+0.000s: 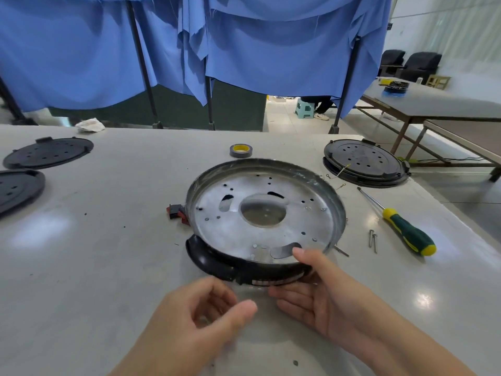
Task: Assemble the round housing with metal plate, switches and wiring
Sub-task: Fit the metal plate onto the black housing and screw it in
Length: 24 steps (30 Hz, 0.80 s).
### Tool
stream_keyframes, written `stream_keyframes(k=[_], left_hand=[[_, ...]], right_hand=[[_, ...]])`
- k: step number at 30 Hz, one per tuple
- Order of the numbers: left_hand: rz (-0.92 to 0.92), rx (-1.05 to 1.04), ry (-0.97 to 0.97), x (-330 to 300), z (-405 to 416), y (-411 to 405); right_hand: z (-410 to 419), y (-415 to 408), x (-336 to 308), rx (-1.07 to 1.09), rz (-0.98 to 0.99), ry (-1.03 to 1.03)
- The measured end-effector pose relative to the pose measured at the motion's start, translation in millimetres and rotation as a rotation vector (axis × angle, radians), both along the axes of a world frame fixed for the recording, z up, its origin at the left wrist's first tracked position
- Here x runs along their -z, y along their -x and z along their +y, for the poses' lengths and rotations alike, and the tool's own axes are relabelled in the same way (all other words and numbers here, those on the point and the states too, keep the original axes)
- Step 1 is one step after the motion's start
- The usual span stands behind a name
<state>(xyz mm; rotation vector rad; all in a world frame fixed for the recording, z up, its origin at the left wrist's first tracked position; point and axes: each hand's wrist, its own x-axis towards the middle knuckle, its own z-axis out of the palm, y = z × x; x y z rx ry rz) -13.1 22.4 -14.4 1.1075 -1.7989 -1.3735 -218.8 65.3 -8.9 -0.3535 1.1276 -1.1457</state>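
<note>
Blue cloth curtains hang behind a pale grey worktable [108,240]. At its middle a shiny round metal plate [267,210] sits tilted in a black plastic round housing [217,263]. The right hand [322,289] pinches their near rim, thumb on the plate, fingers under the housing. The left hand [206,316] hovers with fingers loosely curled, holding nothing. The thin plate looks stiff, light and possibly sharp-edged, so gripping the rim at opposite sides seems safest.

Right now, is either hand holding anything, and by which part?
The right hand grips the near rim of the round housing, thumb on the metal plate. The left hand holds nothing.
</note>
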Motion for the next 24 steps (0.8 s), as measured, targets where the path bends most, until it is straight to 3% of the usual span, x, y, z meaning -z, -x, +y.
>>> stream_keyframes(k=[4,8,12,24], left_hand=[[0.128,0.042,-0.510,-2.1,-11.7,6.2],[0.415,0.083,-0.785,-5.0,-23.3,17.7],[0.526,0.098,-0.851,-6.9,-29.6,28.2],[0.465,0.143,-0.714,-3.2,-43.5,31.4]], right_hand=[[1.9,-1.6,-2.3,0.047,-0.028,0.074],[1.8,-8.6,-2.8,0.059,-0.038,0.099],[0.3,-18.3,0.0,0.073,-0.048,0.113],[-8.1,-22.5,5.6,0.125,-0.079,0.219]])
